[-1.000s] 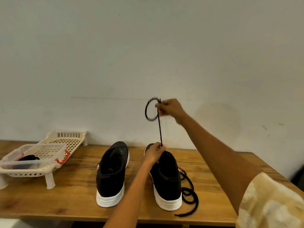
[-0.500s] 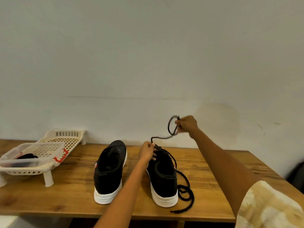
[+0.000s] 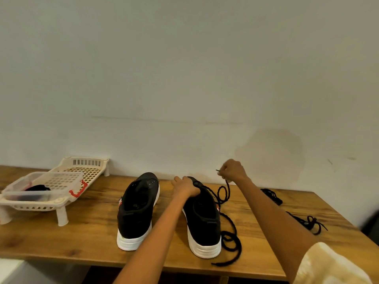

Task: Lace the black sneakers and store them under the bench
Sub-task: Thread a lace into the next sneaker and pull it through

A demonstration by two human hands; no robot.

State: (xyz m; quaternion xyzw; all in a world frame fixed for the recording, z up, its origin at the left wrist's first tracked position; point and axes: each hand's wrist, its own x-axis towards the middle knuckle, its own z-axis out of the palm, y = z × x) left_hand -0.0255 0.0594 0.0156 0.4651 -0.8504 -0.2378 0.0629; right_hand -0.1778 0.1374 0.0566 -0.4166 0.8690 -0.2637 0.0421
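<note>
Two black sneakers with white soles stand side by side on the wooden bench (image 3: 82, 238), heels toward me. The left sneaker (image 3: 137, 210) has no lace that I can see. My left hand (image 3: 185, 186) grips the toe end of the right sneaker (image 3: 203, 220). A black lace (image 3: 229, 226) runs from that shoe's front, loops beside it and trails to the bench's front edge. My right hand (image 3: 233, 171) pinches the lace's free end just above the bench, near the wall.
A second black lace (image 3: 307, 220) lies loose at the bench's right end. A cream plastic rack (image 3: 61, 201) on short legs stands at the left, holding a clear lidded box (image 3: 41, 185) with something dark inside. The wall runs close behind the bench.
My right hand has come down from well above the shoe to just over the bench, so the lace now hangs slack. My left hand shifted from pinching the lace to gripping the shoe's toe.
</note>
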